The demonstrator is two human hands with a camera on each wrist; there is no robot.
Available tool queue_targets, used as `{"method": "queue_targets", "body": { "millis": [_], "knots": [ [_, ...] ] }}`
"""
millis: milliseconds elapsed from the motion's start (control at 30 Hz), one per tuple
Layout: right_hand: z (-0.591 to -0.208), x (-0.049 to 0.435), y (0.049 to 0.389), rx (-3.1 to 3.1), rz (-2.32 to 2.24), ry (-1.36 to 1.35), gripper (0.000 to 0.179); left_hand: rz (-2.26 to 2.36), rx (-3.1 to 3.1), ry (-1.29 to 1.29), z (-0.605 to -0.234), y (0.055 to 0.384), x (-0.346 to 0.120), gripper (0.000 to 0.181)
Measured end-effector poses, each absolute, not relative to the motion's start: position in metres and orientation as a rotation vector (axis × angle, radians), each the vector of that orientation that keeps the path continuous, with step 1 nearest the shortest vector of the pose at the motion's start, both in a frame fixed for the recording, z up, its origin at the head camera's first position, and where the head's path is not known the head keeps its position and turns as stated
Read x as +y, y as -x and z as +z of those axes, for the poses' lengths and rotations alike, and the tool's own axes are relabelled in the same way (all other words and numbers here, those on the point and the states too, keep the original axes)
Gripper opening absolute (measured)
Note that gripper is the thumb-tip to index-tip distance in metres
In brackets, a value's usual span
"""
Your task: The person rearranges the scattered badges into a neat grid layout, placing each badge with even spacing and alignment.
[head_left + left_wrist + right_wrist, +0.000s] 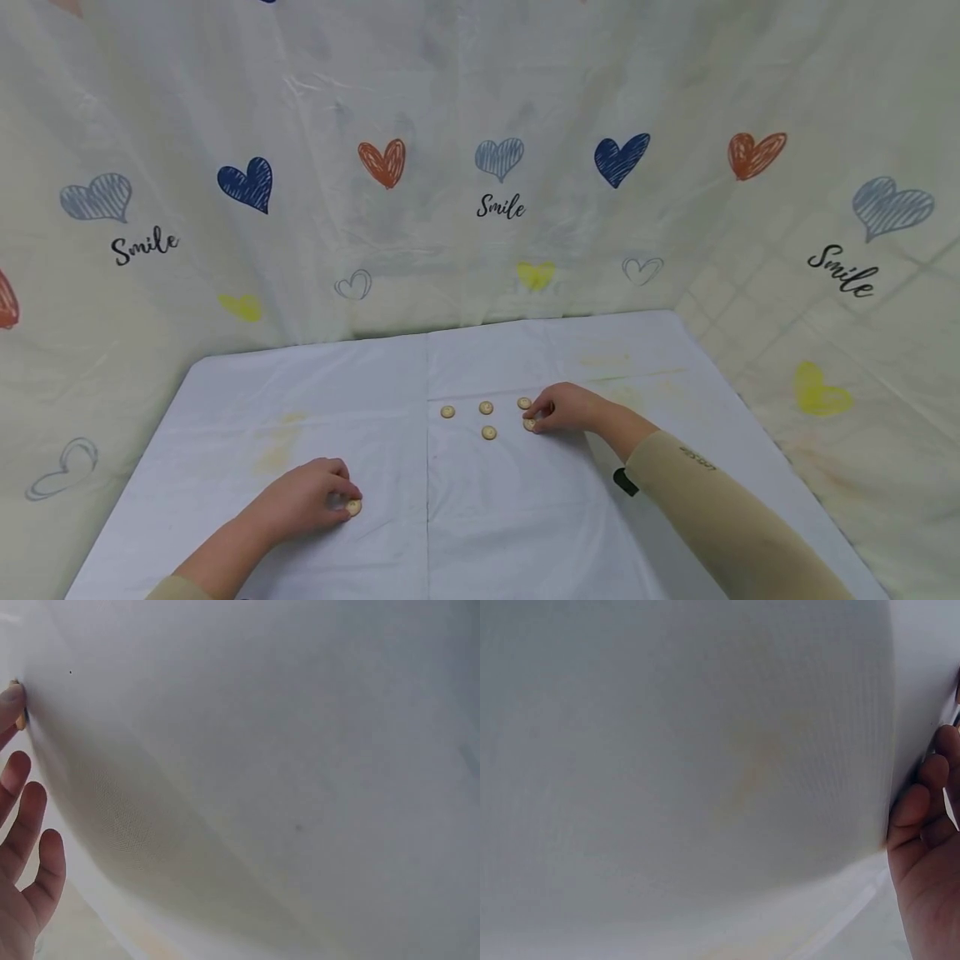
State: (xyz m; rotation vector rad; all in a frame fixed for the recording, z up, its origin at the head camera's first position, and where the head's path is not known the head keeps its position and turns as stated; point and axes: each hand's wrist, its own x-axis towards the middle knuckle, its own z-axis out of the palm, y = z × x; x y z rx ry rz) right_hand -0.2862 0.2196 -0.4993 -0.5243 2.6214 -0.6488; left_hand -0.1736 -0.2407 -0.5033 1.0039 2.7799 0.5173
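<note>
In the head view my left hand (303,500) pinches a small round wooden disc (353,507) between thumb and forefinger, low over the white cloth at the left. The left wrist view shows the edge of that disc (21,720) at the fingertips, with the other fingers spread below. Farther back at the right, my right hand (566,408) has thumb and fingertips on another wooden disc (529,425), partly covered by them. Just beyond it lies a disc (524,403) in a back row with two more, a middle disc (486,407) and a left disc (447,412). One disc (489,432) lies in front of that row.
A white cloth (465,533) with creases and yellowish stains covers the table. Behind and on both sides hangs a pale curtain (435,250) printed with hearts and "Smile". A dark band (625,482) shows at the right sleeve's cuff.
</note>
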Motion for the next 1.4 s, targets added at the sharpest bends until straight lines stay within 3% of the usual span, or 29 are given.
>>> {"method": "queue_targets", "body": {
  "millis": [167,667,1400],
  "knots": [
    [-0.5,0.22,0.286,2.62,-0.673,0.521,0.02,0.464,2.839,-1.059,-0.504,0.175,-0.238,0.016],
    [-0.499,0.219,0.287,2.62,-0.629,0.477,0.021,0.7,2.839,-0.847,-0.507,0.191,-0.232,0.014],
    [-0.503,0.222,0.287,2.605,-0.699,0.491,0.02,0.551,2.721,-0.877,-0.5,0.26,-0.136,0.01]
  ]
}}
